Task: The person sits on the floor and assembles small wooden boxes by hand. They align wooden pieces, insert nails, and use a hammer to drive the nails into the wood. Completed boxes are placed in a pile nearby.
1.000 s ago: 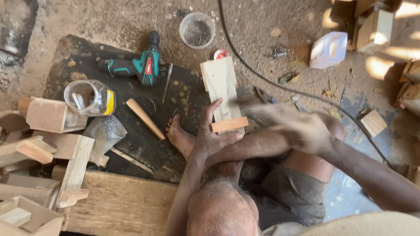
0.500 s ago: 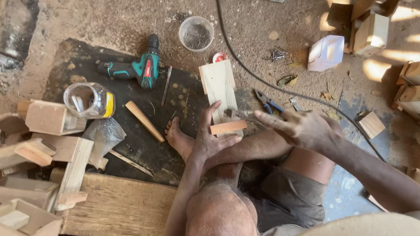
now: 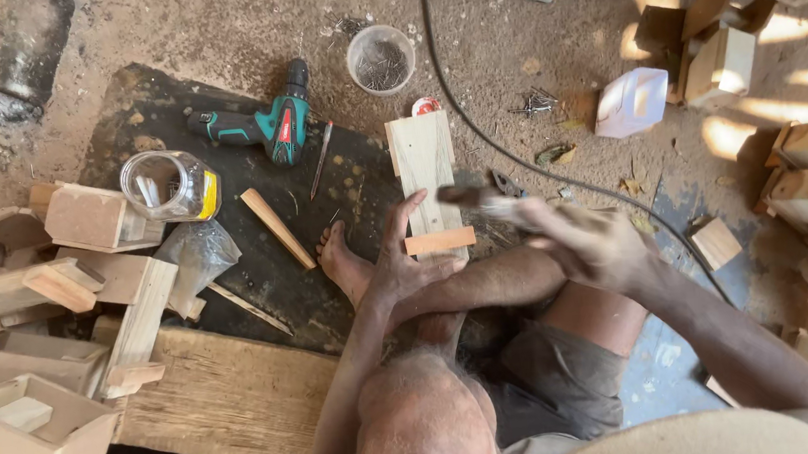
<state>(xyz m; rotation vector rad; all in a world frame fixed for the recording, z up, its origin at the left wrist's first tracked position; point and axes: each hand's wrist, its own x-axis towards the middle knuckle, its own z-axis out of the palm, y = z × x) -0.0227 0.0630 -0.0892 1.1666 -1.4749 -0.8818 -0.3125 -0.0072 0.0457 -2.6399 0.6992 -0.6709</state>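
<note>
- Our left hand (image 3: 405, 261) presses down with fingers (image 3: 407, 215) spread apart on a pale wooden board (image 3: 424, 173), next to a short reddish strip (image 3: 440, 241) lying across the board's near end.
- Our right hand (image 3: 590, 241) has its fingers closed around the handle of a hammer (image 3: 479, 199); the tool is blurred, so we cannot make out its head clearly.
- The board lies lengthwise on a dark mat (image 3: 174, 111) spread over the dirt floor, just beyond our bare foot (image 3: 341, 261).
- Our own head and shoulders cover the near ground, and our forearms cross over the lap, hiding what lies beneath.
- A small red and white round thing (image 3: 425, 106) peeks from behind the board's far end; we cannot tell what it is.
- On the mat lie a teal and black cordless drill (image 3: 266, 124), a clear jar (image 3: 168, 186) on its side with a yellow label, and a crumpled clear plastic bag (image 3: 197, 253).
- Past the mat stands a clear tub of nails (image 3: 380, 60); a white jug (image 3: 631, 102) lies at the right.
- A black cable (image 3: 472, 116) runs across the dirt.
- Wooden boxes (image 3: 27, 439) are cut off at the left edge, more at the right.
</note>
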